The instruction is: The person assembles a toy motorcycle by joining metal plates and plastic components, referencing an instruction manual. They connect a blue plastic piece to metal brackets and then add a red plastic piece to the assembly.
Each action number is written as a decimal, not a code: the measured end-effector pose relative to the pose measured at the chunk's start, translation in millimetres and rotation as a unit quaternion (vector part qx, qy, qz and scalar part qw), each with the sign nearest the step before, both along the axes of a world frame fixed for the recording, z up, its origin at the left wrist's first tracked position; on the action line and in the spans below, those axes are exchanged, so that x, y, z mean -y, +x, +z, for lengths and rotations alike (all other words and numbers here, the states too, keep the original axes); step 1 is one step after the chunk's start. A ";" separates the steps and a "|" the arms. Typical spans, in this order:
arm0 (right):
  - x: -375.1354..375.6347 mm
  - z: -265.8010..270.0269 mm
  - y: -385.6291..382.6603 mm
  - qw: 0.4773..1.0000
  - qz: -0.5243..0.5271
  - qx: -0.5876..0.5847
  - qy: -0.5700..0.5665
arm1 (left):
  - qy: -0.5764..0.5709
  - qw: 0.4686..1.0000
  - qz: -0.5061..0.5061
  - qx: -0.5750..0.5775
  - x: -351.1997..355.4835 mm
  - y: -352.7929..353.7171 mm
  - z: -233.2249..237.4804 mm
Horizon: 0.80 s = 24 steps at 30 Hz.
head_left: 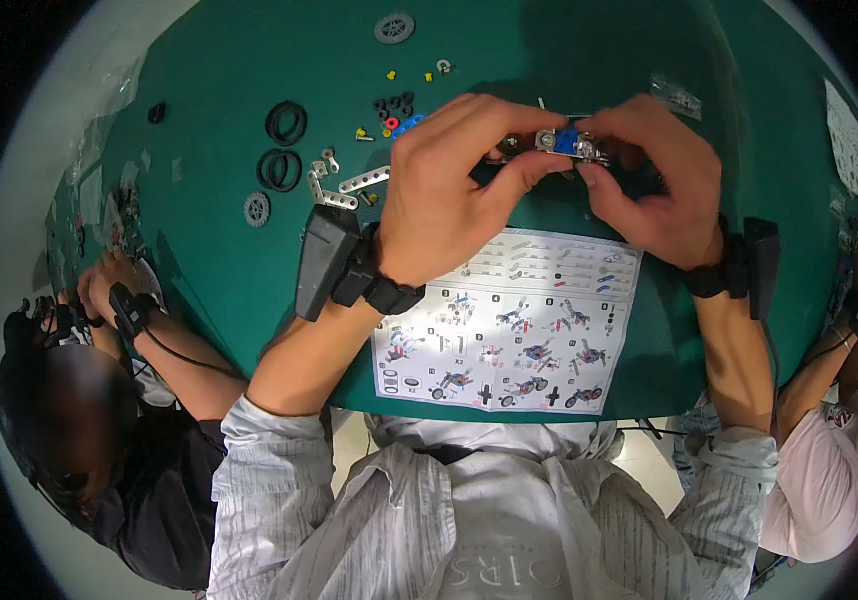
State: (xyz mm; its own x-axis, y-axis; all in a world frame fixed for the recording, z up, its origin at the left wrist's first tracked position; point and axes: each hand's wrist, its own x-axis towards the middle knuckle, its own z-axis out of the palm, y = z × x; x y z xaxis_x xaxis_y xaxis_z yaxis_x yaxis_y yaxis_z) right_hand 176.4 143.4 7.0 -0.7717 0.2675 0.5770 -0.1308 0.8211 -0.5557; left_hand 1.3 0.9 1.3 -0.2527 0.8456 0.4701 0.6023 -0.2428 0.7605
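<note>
Now both hands are up over the green surface (229, 60), close together. The left hand (449, 190) pinches one end of a little model (571, 143) with its thumb and first finger. The right hand (659, 185) pinches the other end the same way. The little model is made of shiny metal bits and one blue bit. It sits between the fingertips of the two hands, just past the top edge of a paper sheet (509, 320). The paper sheet lies flat on the surface, close to the person's body, and it has many small build pictures on it.

Each wrist wears a black band. A black box (327, 258) sits by the left wrist, and another black box (761, 252) sits by the right wrist.

Loose parts lie to the left of the left hand. Two black rings (286, 122) lie one below the other. A grey wheel (257, 209) lies just beside the lower ring. Metal strips (364, 180) with holes lie near the left wrist. Small black, red, yellow and blue bits (396, 108) lie just above the left hand. A bigger grey wheel (394, 27) lies far up, well apart from the hands.

Another person's hand (109, 285) rests at the left edge of the surface. One more person in a pale top (829, 480) sits at the right edge.
</note>
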 end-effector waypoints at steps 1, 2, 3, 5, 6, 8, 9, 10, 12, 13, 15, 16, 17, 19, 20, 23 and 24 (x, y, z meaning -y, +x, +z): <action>0.6 -0.1 0.4 1.000 -0.003 0.004 -0.002 | 0.000 1.000 -0.002 -0.002 0.1 -0.6 0.0; 1.7 0.1 1.3 1.000 -0.006 0.008 -0.004 | -0.001 1.000 -0.003 -0.002 0.8 -0.6 0.1; 1.8 0.7 2.0 1.000 -0.007 0.013 -0.004 | 0.000 1.000 -0.003 -0.004 0.9 -0.7 0.3; 1.2 2.1 2.9 1.000 -0.009 0.023 -0.004 | 0.002 1.000 -0.004 -0.006 0.7 -1.3 0.5; 0.6 2.1 2.3 1.000 -0.007 0.019 0.000 | 0.003 1.000 -0.002 -0.009 0.3 -1.9 -0.1; 0.7 2.1 2.2 1.000 -0.005 0.010 0.008 | 0.005 1.000 0.001 -0.015 0.9 -2.0 -2.0; 0.2 2.4 1.5 1.000 -0.005 0.012 0.008 | 0.002 1.000 0.005 -0.013 0.6 -2.2 -1.9; 0.6 2.6 1.5 1.000 -0.006 0.013 0.007 | -0.001 1.000 0.008 -0.011 1.0 -1.4 -1.7; 1.5 3.4 1.5 1.000 -0.006 0.016 0.005 | -0.006 1.000 0.017 -0.001 2.0 0.2 -1.0; 1.9 4.5 1.4 1.000 -0.006 0.016 0.005 | -0.008 1.000 0.022 0.007 2.4 1.0 -0.6; 1.6 5.0 1.1 1.000 -0.005 0.016 0.006 | -0.011 0.999 0.029 0.015 3.0 1.6 0.4; 1.5 4.8 1.1 1.000 -0.004 0.015 0.006 | -0.013 0.999 0.031 0.016 3.5 1.8 1.1; 1.2 4.6 1.1 1.000 -0.004 0.014 0.006 | -0.014 0.999 0.034 0.016 3.6 1.8 1.4; 1.9 4.0 1.8 1.000 -0.008 0.019 -0.004 | -0.010 0.999 0.033 0.017 3.5 1.4 0.5; 2.2 3.7 2.1 1.000 -0.010 0.021 -0.008 | -0.008 0.999 0.033 0.018 3.2 1.3 0.4; 2.6 -1.3 2.9 1.000 -0.011 0.014 -0.025 | 0.001 1.000 0.024 0.000 2.5 0.9 0.5; 2.6 -1.8 2.8 1.000 -0.011 0.012 -0.021 | -0.001 1.000 0.021 -0.001 2.4 0.5 0.5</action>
State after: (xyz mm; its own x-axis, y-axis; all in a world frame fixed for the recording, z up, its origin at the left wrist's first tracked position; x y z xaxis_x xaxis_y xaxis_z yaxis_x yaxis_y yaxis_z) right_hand 179.2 140.8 5.2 -0.7791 0.3076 0.5462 -0.0999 0.7993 -0.5926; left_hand 1.9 -1.5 1.8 -0.2863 0.8355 0.4691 0.6134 -0.2163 0.7596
